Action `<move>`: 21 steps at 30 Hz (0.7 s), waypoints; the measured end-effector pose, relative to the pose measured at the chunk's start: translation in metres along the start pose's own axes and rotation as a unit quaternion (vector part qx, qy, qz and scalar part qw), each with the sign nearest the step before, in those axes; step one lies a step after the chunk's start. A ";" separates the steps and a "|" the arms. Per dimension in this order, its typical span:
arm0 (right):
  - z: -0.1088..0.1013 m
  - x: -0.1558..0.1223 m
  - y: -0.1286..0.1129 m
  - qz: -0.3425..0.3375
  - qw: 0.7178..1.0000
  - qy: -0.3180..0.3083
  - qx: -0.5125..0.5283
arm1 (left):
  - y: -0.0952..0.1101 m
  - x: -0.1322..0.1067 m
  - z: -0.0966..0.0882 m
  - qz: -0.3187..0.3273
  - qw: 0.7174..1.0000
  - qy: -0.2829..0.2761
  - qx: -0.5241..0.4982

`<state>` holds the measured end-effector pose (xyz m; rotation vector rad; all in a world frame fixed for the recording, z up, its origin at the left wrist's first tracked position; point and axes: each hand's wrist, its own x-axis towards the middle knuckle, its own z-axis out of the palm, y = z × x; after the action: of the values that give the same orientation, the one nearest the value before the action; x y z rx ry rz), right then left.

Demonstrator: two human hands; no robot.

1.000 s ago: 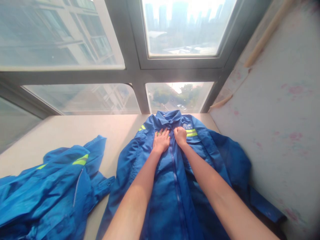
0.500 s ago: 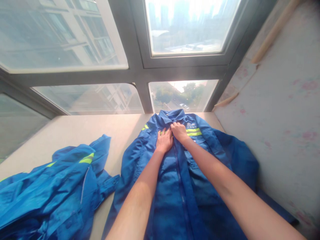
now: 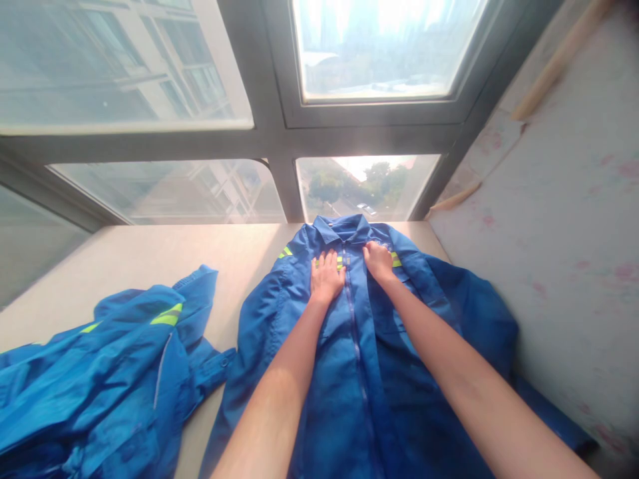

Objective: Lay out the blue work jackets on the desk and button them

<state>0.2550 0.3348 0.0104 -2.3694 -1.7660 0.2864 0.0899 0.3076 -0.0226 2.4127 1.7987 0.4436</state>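
Note:
A blue work jacket point(image 3: 339, 372) with yellow-grey reflective strips lies front up, its collar point(image 3: 342, 229) toward the window. My left hand point(image 3: 327, 276) rests flat on the chest beside the zipper point(image 3: 355, 332), fingers spread. On the other side of the zipper, my right hand point(image 3: 378, 261) is closed, its fingers curled at the upper edge of the front flap point(image 3: 368, 346); the exact pinch is hidden. The zipper shows along the front up toward the collar. Part of the chest strip and the printed logo is covered by my right hand.
Another blue garment with reflective strips point(image 3: 120, 372) lies crumpled at the left on the pale sill point(image 3: 144, 256). Grey-framed windows point(image 3: 272, 143) rise behind. A floral-papered wall point(image 3: 559, 266) with peeling edges stands close on the right, beside the jacket's sleeve.
My right hand has moved right, from beside my left hand to the chest strip, and the front flap has shifted aside, baring the upper zipper. My left hand stays put, its fingers a little straighter.

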 end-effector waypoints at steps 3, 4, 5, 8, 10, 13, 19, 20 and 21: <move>0.001 -0.005 0.004 0.011 1.000 -0.004 -0.002 | 0.001 0.001 -0.001 -0.010 1.000 -0.003 0.004; 0.000 -0.005 0.005 0.014 1.000 -0.006 0.000 | 0.001 0.001 -0.001 -0.009 1.000 -0.004 0.005; -0.001 -0.004 0.004 0.016 1.000 -0.009 0.001 | 0.001 0.001 -0.001 -0.008 1.000 -0.005 0.006; -0.008 -0.003 0.001 0.013 1.000 0.007 0.005 | 0.000 0.001 -0.001 -0.009 1.000 -0.009 0.002; -0.012 -0.009 -0.005 -0.045 0.997 0.056 0.003 | 0.000 0.001 -0.001 -0.009 1.000 -0.009 -0.006; -0.010 -0.023 -0.020 -0.208 0.976 0.061 -0.016 | 0.000 0.001 -0.002 -0.005 1.000 -0.011 -0.011; 0.003 -0.022 -0.037 -0.192 0.978 -0.017 -0.076 | 0.001 0.000 -0.006 -0.003 1.000 -0.016 -0.004; 0.004 -0.017 -0.036 -0.180 0.980 -0.015 -0.083 | 0.001 0.000 -0.006 -0.004 1.000 -0.014 -0.004; 0.005 -0.013 -0.036 -0.173 0.981 -0.013 -0.090 | 0.001 0.000 -0.006 -0.004 1.000 -0.012 -0.004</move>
<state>0.2172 0.3331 0.0156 -2.1178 -2.2577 0.1120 0.0895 0.3069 -0.0166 2.3945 1.7916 0.4200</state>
